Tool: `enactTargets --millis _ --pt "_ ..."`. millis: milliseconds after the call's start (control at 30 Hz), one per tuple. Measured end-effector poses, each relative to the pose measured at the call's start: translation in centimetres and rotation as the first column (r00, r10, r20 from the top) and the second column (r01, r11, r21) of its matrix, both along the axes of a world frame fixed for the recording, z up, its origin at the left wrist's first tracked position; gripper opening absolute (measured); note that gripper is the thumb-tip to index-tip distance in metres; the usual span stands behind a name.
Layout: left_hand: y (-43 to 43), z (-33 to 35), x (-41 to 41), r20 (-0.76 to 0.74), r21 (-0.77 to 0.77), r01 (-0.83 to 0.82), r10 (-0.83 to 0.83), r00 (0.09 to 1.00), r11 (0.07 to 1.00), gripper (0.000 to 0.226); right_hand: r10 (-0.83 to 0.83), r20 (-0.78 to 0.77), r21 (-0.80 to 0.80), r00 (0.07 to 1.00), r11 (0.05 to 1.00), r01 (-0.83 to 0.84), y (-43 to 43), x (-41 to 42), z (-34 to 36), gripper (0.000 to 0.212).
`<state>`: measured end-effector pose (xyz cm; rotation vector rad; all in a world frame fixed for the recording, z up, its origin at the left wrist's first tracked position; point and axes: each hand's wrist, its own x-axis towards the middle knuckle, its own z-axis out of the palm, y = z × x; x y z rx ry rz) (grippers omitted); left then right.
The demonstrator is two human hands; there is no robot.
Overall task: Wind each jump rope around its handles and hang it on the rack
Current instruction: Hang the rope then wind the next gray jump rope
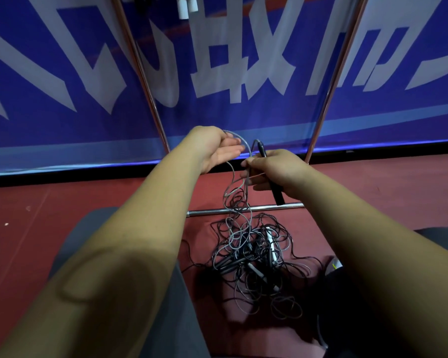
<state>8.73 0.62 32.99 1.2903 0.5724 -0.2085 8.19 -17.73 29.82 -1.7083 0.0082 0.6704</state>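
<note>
Above the rack's base bar [243,210], the right hand [272,173] grips a black handle [278,196]; the left hand [216,148] pinches its grey rope [246,146]. A rope tangle [254,254] lies beside the bar.

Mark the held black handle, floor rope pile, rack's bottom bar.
black handle [277,195]: head view, lower shaft.
rope pile [251,254]: head view, tangle's middle.
bottom bar [207,212]: head view, left stretch.
</note>
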Motion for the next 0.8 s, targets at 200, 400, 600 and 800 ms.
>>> enactTargets --millis 200,400,600,800 --pt "-0.8 -0.9 -1.2 -0.235 0.426 0.504 -0.447 0.863 0.751 0.021 -0.232 -0.010 0.205 0.973 0.952 0.229 0.2 0.3 0.9 0.018" --pt "-0.9 -1.6 -2.2 -0.489 0.523 0.803 -0.670 0.558 0.287 0.014 -0.394 -0.062 0.361 0.917 0.848 0.389 -0.4 1.2 1.2 0.016" --pt "-1.0 -1.1 -2.1 -0.325 0.533 0.715 -0.671 0.666 0.452 0.024 -0.438 -0.108 0.329 0.893 0.832 0.447 -0.6 1.6 0.7 0.024" --pt "-1.3 0.1 -0.8 0.008 0.361 0.250 -0.271 0.963 0.899 0.024 -0.081 -0.118 -0.032 0.990 0.996 0.078 0.1 0.3 0.9 0.021"
